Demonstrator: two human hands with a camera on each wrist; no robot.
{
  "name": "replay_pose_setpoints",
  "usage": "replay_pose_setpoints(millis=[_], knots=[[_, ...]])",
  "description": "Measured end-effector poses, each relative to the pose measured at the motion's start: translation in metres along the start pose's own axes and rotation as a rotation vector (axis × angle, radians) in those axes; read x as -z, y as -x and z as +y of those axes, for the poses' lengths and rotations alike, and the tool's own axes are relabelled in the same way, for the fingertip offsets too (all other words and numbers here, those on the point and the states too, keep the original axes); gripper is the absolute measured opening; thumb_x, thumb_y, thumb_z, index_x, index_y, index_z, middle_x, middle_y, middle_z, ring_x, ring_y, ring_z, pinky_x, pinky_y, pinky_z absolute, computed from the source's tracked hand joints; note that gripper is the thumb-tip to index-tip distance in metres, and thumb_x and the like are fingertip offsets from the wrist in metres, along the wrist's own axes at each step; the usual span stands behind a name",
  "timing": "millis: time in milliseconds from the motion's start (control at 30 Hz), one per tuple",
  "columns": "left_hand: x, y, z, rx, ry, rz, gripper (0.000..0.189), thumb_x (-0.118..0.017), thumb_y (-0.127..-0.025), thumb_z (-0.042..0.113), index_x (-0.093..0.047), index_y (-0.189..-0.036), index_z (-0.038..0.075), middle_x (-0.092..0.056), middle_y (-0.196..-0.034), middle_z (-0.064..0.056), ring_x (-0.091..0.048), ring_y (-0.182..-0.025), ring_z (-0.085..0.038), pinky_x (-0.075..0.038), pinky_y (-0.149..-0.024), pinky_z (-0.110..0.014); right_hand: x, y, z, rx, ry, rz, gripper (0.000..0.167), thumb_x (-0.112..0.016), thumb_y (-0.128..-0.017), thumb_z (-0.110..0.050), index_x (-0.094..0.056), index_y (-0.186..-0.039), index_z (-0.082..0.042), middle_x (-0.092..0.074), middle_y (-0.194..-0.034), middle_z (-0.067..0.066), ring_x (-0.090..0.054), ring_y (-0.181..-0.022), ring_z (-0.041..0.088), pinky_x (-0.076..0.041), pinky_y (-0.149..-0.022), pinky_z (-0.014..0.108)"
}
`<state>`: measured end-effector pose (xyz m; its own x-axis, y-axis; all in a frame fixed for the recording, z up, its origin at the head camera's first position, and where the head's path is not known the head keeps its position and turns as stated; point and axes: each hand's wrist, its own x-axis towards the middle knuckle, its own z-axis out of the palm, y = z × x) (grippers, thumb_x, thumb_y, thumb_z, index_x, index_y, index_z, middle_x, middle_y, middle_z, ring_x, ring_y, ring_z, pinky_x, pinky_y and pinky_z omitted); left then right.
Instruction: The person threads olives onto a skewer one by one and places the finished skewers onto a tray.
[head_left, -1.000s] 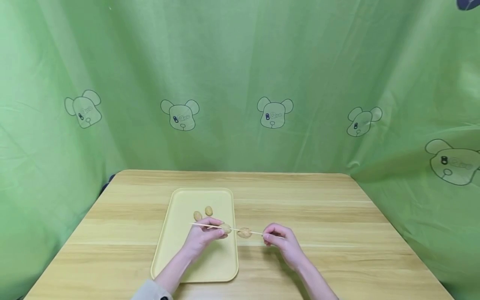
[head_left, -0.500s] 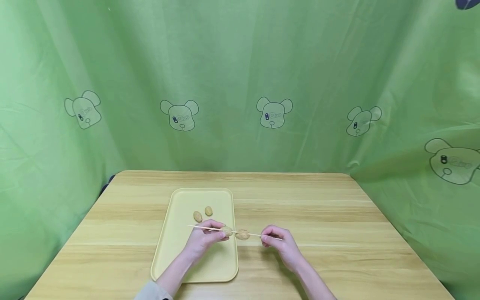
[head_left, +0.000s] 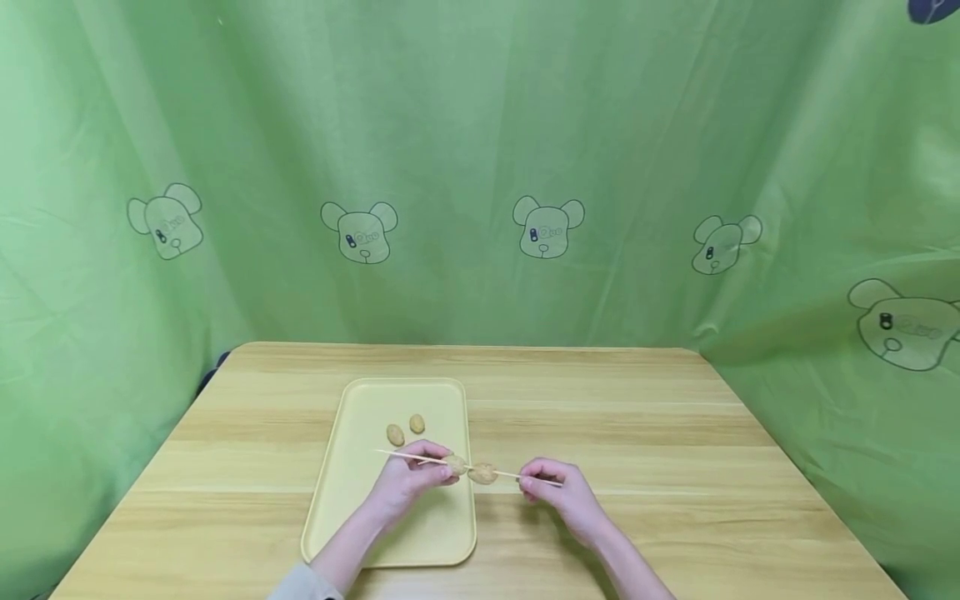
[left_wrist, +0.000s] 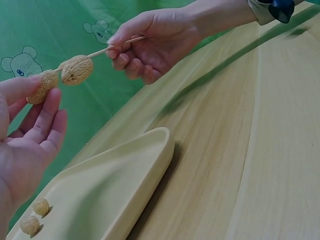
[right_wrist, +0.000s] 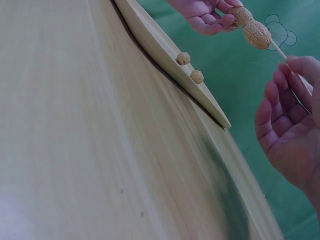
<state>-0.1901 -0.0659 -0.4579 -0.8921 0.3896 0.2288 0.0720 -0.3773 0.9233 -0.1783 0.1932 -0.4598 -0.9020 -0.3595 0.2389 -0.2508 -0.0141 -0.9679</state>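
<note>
A thin wooden skewer point(head_left: 508, 474) runs nearly level between the hands, over the tray's right edge, with two wrinkled tan balls on it. My left hand point(head_left: 408, 482) pinches the left ball point(left_wrist: 45, 87) between thumb and fingers. The skewer's far end sticks out to the left past that hand. Close against the first sits the second ball point(right_wrist: 257, 34), a bit larger and oval, with no fingers on it. My right hand point(head_left: 562, 493) pinches the skewer's right part between thumb and index finger, the other fingers loosely curled.
A pale yellow tray point(head_left: 352, 508) lies on the wooden table point(head_left: 637, 417), under the left hand. Two loose tan balls, one point(head_left: 395, 434) left of the other point(head_left: 417, 423), lie in its middle. A green curtain point(head_left: 465, 125) with bear-head prints encloses the table.
The second ball has shifted left, closing the gap to the ball in the left hand. My right hand has moved slightly left and nearer the body. The left hand has barely moved.
</note>
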Motion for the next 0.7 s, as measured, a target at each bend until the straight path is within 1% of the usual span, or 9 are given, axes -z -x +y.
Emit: replay_pose_setpoints(millis=[67, 100, 167, 233, 333, 467, 567, 633, 700], knots=[[0.0, 0.0, 0.0, 0.014, -0.008, 0.013, 0.021, -0.059, -0.08, -0.01, -0.055, -0.1, -0.009, -0.064, -0.088, -0.004, -0.065, -0.081, -0.013, -0.053, -0.08, -0.03, -0.001, 0.0, -0.001, -0.019, -0.001, 0.015, 0.008, -0.063, -0.084, -0.006, -0.064, -0.088, 0.001, -0.06, -0.075, -0.005, -0.055, -0.069, 0.007, -0.05, -0.065, 0.021], [0.0, 0.0, 0.0, 0.02, -0.011, 0.021, 0.022, -0.059, -0.08, -0.01, -0.054, -0.102, -0.01, -0.065, -0.088, -0.004, -0.065, -0.081, -0.013, -0.053, -0.08, -0.03, -0.001, 0.0, -0.001, -0.018, 0.001, 0.02, 0.012, -0.063, -0.084, -0.006, -0.062, -0.088, 0.006, -0.06, -0.075, -0.005, -0.055, -0.069, 0.007, -0.049, -0.064, 0.021], [0.0, -0.001, 0.0, 0.029, -0.018, 0.034, 0.027, -0.058, -0.081, -0.01, -0.051, -0.105, -0.016, -0.065, -0.088, -0.003, -0.065, -0.08, -0.013, -0.053, -0.08, -0.03, -0.002, -0.001, -0.003, -0.02, 0.007, 0.035, 0.02, -0.063, -0.084, -0.005, -0.058, -0.089, 0.013, -0.06, -0.074, -0.005, -0.054, -0.068, 0.007, -0.049, -0.063, 0.021], [0.0, -0.001, -0.001, 0.029, -0.02, 0.042, 0.035, -0.057, -0.081, -0.011, -0.044, -0.112, -0.023, -0.066, -0.089, -0.002, -0.065, -0.08, -0.013, -0.053, -0.08, -0.029, -0.003, -0.001, -0.003, -0.021, 0.014, 0.051, 0.023, -0.062, -0.084, -0.004, -0.056, -0.09, 0.017, -0.059, -0.072, -0.004, -0.054, -0.067, 0.007, -0.049, -0.063, 0.022], [0.002, -0.002, -0.001, 0.03, -0.015, 0.048, 0.045, -0.056, -0.082, -0.011, -0.036, -0.119, -0.026, -0.066, -0.09, -0.001, -0.065, -0.081, -0.012, -0.053, -0.08, -0.028, -0.002, -0.003, -0.003, -0.028, 0.038, 0.082, 0.022, -0.062, -0.084, -0.002, -0.056, -0.089, 0.018, -0.059, -0.071, -0.004, -0.055, -0.065, 0.008, -0.05, -0.062, 0.023], [0.006, -0.001, 0.001, 0.037, -0.023, 0.063, 0.046, -0.057, -0.082, -0.01, -0.037, -0.12, -0.025, -0.066, -0.095, -0.004, -0.065, -0.083, -0.012, -0.053, -0.081, -0.029, 0.001, -0.004, -0.004, -0.037, 0.062, 0.135, 0.02, -0.063, -0.083, -0.002, -0.058, -0.088, 0.016, -0.059, -0.069, -0.004, -0.055, -0.064, 0.008, -0.051, -0.062, 0.026], [0.012, -0.001, 0.003, 0.049, -0.064, 0.114, 0.042, -0.06, -0.082, -0.008, -0.042, -0.117, -0.024, -0.066, -0.098, -0.012, -0.065, -0.083, -0.012, -0.053, -0.081, -0.029, 0.005, -0.003, -0.005, -0.029, 0.067, 0.161, 0.019, -0.062, -0.083, -0.002, -0.058, -0.087, 0.016, -0.059, -0.068, -0.004, -0.055, -0.063, 0.008, -0.051, -0.061, 0.025], [0.017, 0.0, 0.005, 0.058, -0.099, 0.164, 0.039, -0.06, -0.082, -0.007, -0.045, -0.114, -0.022, -0.066, -0.099, -0.015, -0.065, -0.083, -0.011, -0.053, -0.08, -0.029, 0.009, -0.002, -0.006, -0.021, 0.074, 0.167, 0.02, -0.062, -0.084, -0.001, -0.057, -0.087, 0.017, -0.058, -0.068, -0.004, -0.055, -0.063, 0.007, -0.05, -0.061, 0.024], [0.023, 0.0, 0.006, 0.066, -0.128, 0.222, 0.035, -0.061, -0.082, -0.006, -0.049, -0.112, -0.02, -0.066, -0.098, -0.016, -0.065, -0.081, -0.01, -0.053, -0.079, -0.029, 0.012, -0.001, -0.006, -0.018, 0.081, 0.173, 0.021, -0.062, -0.084, -0.001, -0.056, -0.088, 0.018, -0.058, -0.068, -0.005, -0.055, -0.063, 0.007, -0.05, -0.06, 0.023]])
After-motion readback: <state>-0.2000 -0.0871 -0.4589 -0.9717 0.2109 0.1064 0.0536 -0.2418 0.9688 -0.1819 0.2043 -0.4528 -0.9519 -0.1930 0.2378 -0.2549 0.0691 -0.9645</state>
